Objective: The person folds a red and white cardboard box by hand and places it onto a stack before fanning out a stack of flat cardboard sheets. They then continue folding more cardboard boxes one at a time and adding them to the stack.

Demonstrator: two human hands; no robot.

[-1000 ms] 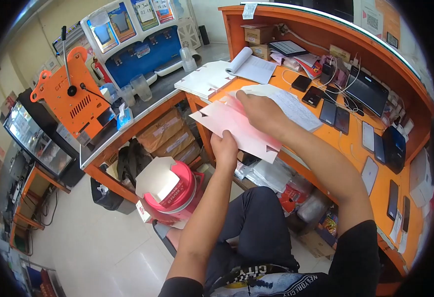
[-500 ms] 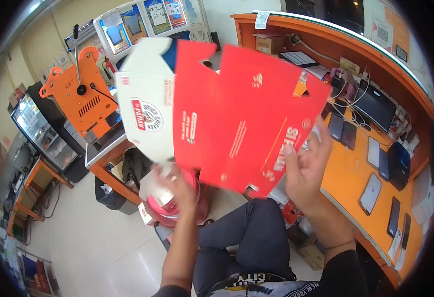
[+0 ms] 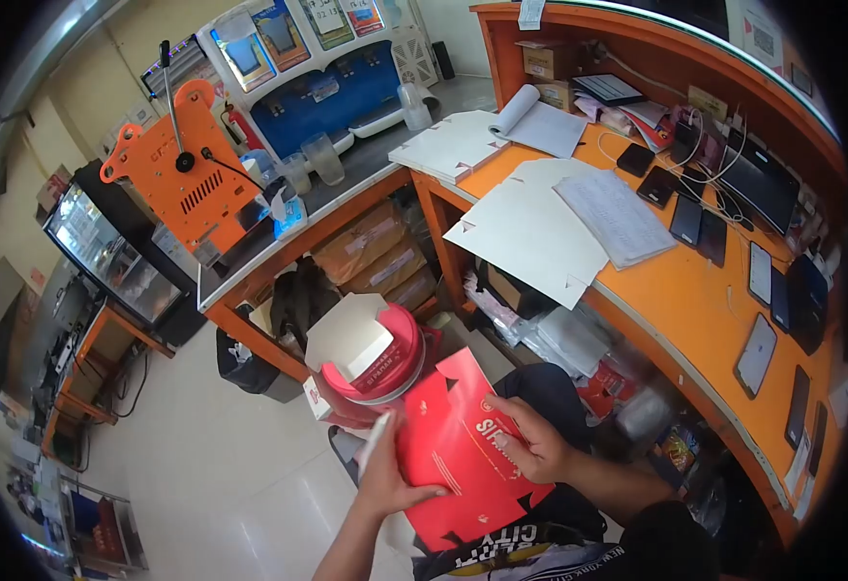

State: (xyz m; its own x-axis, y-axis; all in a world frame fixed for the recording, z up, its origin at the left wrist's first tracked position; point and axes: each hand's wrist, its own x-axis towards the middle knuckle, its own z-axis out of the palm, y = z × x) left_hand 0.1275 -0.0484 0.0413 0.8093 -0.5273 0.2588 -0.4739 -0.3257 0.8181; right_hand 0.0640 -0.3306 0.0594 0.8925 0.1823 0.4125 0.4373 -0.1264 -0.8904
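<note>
A red printed cardboard box blank lies over my lap, tilted, with white lettering along its right side. My left hand grips its left part, thumb across the red face; a pale panel edge shows by the fingers. My right hand holds the right edge, fingers bent over the lettering. Just beyond the blank, a partly formed white and red carton rests on a round red container. The underside of the blank is hidden.
To the right stands an orange counter with phones, cables, a notebook and flat white cardboard sheets. An orange machine sits on the left table. Plastic bags crowd the space under the counter.
The box blank has come down from in front of my face to my lap, and its white panel is now mostly out of sight. My left hand now grips it. The counter shows.
</note>
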